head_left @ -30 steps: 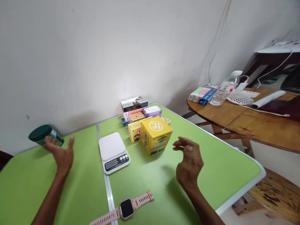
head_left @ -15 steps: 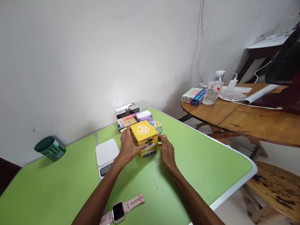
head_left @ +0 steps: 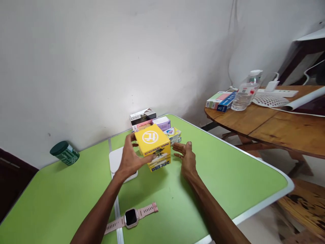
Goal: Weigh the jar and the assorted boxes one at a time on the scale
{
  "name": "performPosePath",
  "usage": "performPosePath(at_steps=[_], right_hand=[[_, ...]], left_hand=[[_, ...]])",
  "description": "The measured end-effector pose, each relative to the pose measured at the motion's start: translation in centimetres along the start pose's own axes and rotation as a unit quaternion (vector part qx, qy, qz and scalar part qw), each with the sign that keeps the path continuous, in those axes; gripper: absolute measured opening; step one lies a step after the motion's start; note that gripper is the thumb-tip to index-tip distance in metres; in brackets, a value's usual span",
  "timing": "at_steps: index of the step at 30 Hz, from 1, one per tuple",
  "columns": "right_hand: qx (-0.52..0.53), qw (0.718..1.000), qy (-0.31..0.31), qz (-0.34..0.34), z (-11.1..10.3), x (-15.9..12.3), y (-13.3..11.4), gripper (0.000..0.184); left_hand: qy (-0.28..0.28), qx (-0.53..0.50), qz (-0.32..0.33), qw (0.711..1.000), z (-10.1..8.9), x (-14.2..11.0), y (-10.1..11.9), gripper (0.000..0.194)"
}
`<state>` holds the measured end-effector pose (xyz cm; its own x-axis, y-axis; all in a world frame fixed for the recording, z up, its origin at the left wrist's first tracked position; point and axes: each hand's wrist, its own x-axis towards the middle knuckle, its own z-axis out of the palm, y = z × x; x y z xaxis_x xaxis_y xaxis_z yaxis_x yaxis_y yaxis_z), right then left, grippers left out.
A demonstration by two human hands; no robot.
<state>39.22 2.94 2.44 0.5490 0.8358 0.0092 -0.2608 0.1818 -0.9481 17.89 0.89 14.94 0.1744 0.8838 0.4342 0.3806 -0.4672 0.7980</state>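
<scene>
My left hand (head_left: 130,158) grips a yellow cube-shaped box (head_left: 153,145) with a white logo on top, holding it just above the green table (head_left: 228,176), tilted slightly. My right hand (head_left: 187,156) hovers beside the box's right side with its fingers spread, not touching it. A white kitchen scale (head_left: 116,160) lies behind my left hand, partly hidden by it. Behind the box stands a stack of small boxes (head_left: 152,122) against the wall.
A pink smartwatch (head_left: 131,218) lies near the table's front edge. A dark green can (head_left: 64,153) lies on its side at the back left. To the right stands a wooden table (head_left: 274,127) with a water bottle (head_left: 245,94), boxes and cables.
Both hands closed in on the yellow box half a second ago. Now my left hand alone holds it, lifted a little and shifted left, and my right hand has let go.
</scene>
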Motion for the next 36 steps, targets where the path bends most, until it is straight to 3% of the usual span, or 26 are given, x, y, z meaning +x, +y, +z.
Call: performPosePath(at_steps=[3,6,9,11,14,18,27,31,33,36], right_hand=[[-0.014,0.997,-0.064,-0.049,0.7,-1.5,-0.5,0.079],[-0.021,0.977,-0.193,-0.093,3.0,-3.9,-1.5,0.070],[-0.058,0.937,-0.319,-0.129,6.6,-6.2,-2.5,0.061],[-0.083,0.916,-0.364,-0.146,9.1,-7.1,-3.0,0.060],[-0.088,0.905,-0.390,-0.143,11.8,-7.5,-2.7,0.060],[-0.088,0.900,-0.410,-0.116,13.2,-7.5,-1.2,0.060],[-0.098,0.902,-0.405,-0.110,13.3,-7.6,1.3,0.059],[-0.118,0.912,-0.378,-0.106,12.6,-7.5,2.2,0.062],[-0.147,0.920,-0.341,-0.128,12.2,-7.4,2.8,0.064],[-0.179,0.926,-0.305,-0.131,11.7,-7.2,3.9,0.072]], left_hand=[[0.054,0.000,-0.008,0.998,-5.0,-0.1,-0.7,0.086],[0.092,0.002,-0.027,0.995,-9.3,-0.2,-2.1,0.086],[0.116,0.007,-0.053,0.992,-12.0,-0.2,-3.7,0.084],[0.120,0.004,-0.065,0.991,-13.0,-0.1,-4.7,0.084],[0.112,0.007,-0.075,0.991,-13.8,0.1,-6.1,0.086],[0.099,0.009,-0.078,0.992,-14.4,0.3,-7.8,0.086],[0.062,-0.008,-0.068,0.996,-14.5,0.4,-9.6,0.093],[0.057,-0.010,-0.050,0.997,-14.3,-0.7,-10.1,0.102],[0.079,-0.021,-0.062,0.995,-14.1,-2.2,-11.2,0.104],[0.149,-0.093,-0.129,0.976,-13.1,-5.1,-14.0,0.088]])
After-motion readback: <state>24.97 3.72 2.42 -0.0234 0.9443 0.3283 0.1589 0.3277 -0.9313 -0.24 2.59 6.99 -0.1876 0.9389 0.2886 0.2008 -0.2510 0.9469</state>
